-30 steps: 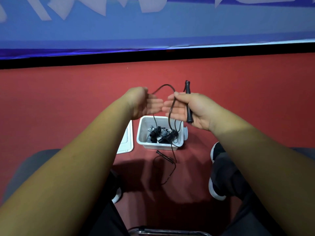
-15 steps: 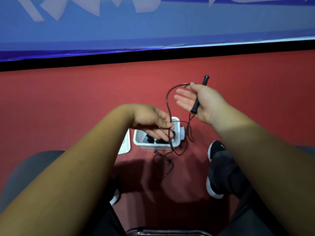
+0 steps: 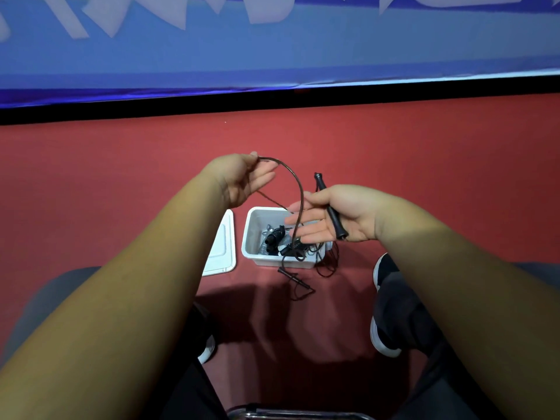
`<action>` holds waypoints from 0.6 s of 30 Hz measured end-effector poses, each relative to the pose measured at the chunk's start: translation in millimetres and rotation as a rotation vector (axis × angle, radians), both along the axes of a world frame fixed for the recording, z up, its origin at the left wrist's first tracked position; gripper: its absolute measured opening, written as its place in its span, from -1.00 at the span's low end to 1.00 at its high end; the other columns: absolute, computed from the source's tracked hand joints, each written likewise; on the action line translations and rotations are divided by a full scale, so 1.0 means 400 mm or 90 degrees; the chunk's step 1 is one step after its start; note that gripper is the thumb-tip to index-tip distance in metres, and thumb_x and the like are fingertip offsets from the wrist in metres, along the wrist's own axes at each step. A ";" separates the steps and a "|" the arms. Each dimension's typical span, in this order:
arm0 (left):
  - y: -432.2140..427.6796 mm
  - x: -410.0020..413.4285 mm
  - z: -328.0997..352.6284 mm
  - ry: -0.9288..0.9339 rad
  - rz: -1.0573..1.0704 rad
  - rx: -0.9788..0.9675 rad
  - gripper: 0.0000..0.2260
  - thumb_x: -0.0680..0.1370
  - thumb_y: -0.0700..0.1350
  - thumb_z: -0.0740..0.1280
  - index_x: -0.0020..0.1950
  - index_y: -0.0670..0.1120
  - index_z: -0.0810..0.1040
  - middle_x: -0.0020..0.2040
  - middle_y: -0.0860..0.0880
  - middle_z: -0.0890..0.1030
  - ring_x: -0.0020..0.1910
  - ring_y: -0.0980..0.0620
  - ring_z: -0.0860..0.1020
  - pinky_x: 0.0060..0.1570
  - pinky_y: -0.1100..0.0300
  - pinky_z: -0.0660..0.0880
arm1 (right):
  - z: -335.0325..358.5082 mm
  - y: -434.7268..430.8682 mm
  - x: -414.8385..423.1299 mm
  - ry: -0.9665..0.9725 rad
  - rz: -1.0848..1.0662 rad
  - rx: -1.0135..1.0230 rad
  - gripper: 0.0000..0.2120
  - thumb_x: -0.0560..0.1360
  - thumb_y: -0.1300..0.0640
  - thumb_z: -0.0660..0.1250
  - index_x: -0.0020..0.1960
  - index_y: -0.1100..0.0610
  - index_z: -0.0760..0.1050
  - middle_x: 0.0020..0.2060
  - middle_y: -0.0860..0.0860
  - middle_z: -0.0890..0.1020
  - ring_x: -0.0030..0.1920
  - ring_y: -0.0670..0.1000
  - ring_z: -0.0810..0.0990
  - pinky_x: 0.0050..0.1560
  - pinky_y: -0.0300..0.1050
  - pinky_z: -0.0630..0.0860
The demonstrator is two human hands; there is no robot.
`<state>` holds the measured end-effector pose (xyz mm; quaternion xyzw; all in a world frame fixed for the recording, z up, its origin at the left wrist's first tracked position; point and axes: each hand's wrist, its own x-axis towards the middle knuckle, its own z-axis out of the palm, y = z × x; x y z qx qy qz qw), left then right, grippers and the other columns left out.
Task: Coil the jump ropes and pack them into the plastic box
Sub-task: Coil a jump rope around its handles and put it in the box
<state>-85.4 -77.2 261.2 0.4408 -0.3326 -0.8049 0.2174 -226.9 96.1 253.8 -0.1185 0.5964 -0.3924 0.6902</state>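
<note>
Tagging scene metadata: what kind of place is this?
Probably an indoor sports hall or gym: red floor, a blue banner along the wall, and jump ropes in a plastic box on the floor.

Both forearms extended forward. Left hand (image 3: 242, 180) raised, fingertips pinching rope (image 3: 301, 192). Right hand (image 3: 357, 213) palm-up, thumb clamping handle (image 3: 335, 218).

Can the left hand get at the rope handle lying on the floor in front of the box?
Likely not yet: the left hand is pinching the raised cord, so its grip is taken. The floor handle lies uncovered in front of the box.
</note>
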 end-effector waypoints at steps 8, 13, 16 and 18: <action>0.048 0.007 -0.014 -0.241 -0.375 -0.136 -0.59 0.64 -0.37 -0.03 0.41 -0.23 0.43 0.18 -0.19 0.71 0.06 -0.10 0.73 0.08 -0.02 0.62 | 0.044 -0.014 -0.004 -0.082 -0.266 -0.158 -0.78 0.74 0.17 0.23 0.13 0.31 0.57 0.03 0.27 0.75 -0.06 0.22 0.79 -0.10 0.03 0.75; 0.105 0.009 -0.046 -0.269 -0.754 -0.253 -0.69 0.64 -0.32 0.32 0.30 -0.05 0.67 0.20 0.08 0.71 0.16 0.16 0.62 0.44 0.01 0.39 | 0.037 -0.023 -0.045 -0.121 -0.454 -0.209 -0.79 0.74 0.21 0.21 0.13 0.33 0.56 0.03 0.30 0.74 0.01 0.26 0.78 -0.09 0.07 0.74; 0.101 0.002 -0.055 -0.231 -0.743 -0.252 -0.82 0.68 -0.20 0.34 0.23 -0.09 0.69 0.16 0.00 0.71 0.12 0.11 0.63 0.37 0.04 0.41 | 0.031 -0.020 -0.055 -0.106 -0.488 -0.204 -0.79 0.75 0.21 0.20 0.15 0.32 0.56 0.02 0.30 0.75 0.00 0.25 0.78 -0.12 0.06 0.74; 0.094 0.000 -0.045 -0.216 -0.723 -0.229 -0.82 0.71 -0.14 0.28 0.20 -0.11 0.67 0.19 -0.06 0.72 0.15 0.04 0.66 0.25 0.12 0.49 | 0.030 -0.017 -0.057 -0.075 -0.485 -0.195 -0.75 0.76 0.18 0.19 0.20 0.32 0.57 0.01 0.27 0.75 0.00 0.22 0.78 -0.08 0.07 0.74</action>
